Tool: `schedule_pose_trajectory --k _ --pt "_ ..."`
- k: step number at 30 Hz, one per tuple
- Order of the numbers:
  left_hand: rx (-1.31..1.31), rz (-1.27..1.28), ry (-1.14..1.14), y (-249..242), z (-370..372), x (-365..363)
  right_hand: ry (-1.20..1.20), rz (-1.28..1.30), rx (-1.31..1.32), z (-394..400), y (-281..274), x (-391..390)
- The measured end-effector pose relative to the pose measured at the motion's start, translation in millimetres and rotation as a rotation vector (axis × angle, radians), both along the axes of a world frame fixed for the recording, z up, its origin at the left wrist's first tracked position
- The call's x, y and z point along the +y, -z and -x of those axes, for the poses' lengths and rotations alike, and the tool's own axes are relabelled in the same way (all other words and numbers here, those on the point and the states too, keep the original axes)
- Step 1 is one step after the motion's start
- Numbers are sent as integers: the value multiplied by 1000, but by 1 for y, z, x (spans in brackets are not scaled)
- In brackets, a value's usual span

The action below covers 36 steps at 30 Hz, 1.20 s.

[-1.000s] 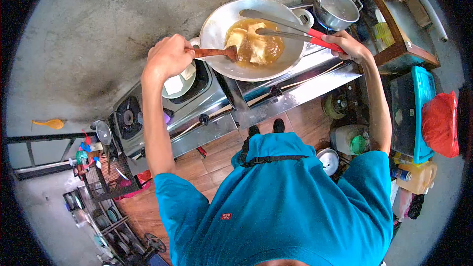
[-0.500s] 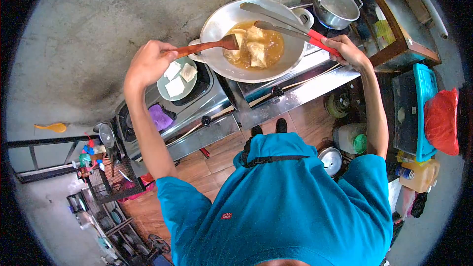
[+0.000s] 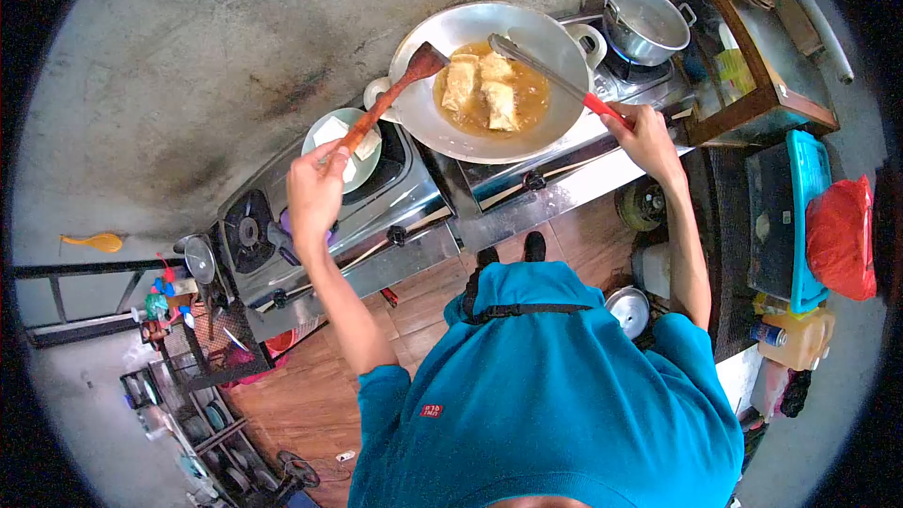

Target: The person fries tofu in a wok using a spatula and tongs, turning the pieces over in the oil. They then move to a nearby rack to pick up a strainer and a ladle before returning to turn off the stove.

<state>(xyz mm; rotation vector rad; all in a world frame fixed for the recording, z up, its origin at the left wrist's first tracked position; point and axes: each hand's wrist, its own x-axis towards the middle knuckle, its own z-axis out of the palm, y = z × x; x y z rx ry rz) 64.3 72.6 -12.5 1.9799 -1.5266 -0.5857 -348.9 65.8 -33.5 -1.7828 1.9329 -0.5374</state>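
My left hand (image 3: pixel 315 196) is closed around the handle of a wooden spatula (image 3: pixel 403 85), whose flat end is raised over the left rim of a wide metal wok (image 3: pixel 419 130). In my right hand (image 3: pixel 647 139) is a pair of metal tongs (image 3: pixel 544 67) with red grips, the arms pressed close together and the tips above the far side of the oil. Three golden fried pieces (image 3: pixel 459 85), which look like tofu, lie in the bubbling brown oil (image 3: pixel 534 111). Beside the wok, partly behind my left hand, a pale plate (image 3: pixel 365 171) carries white blocks (image 3: pixel 369 143).
A two-handled pot (image 3: pixel 647 26) of liquid sits over a blue flame at the back right. A wooden cabinet (image 3: pixel 752 99) stands right of it. The bare burner (image 3: pixel 247 230) is on the left. A teal-lidded box (image 3: pixel 807 226) with a red bag (image 3: pixel 840 237) is at the right.
The spatula has lifted out of the oil and tilted upward as my left hand moved right and down. The tongs, spread apart before, have narrowed. The fried pieces sit slightly rearranged.
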Motion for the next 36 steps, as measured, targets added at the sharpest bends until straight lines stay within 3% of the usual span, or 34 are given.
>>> schedule_pose_trajectory --k 8,11,27,36 --pt "130 53 -70 32 13 18 -81 -3 17 -10 11 -49" --pt "176 -69 -115 36 10 25 -48 45 51 -14 23 -69" --pt "444 115 -64 67 -5 23 -122 87 211 -43 26 -70" --pt "499 35 -8 70 -8 19 -93 177 252 -44 18 -54"
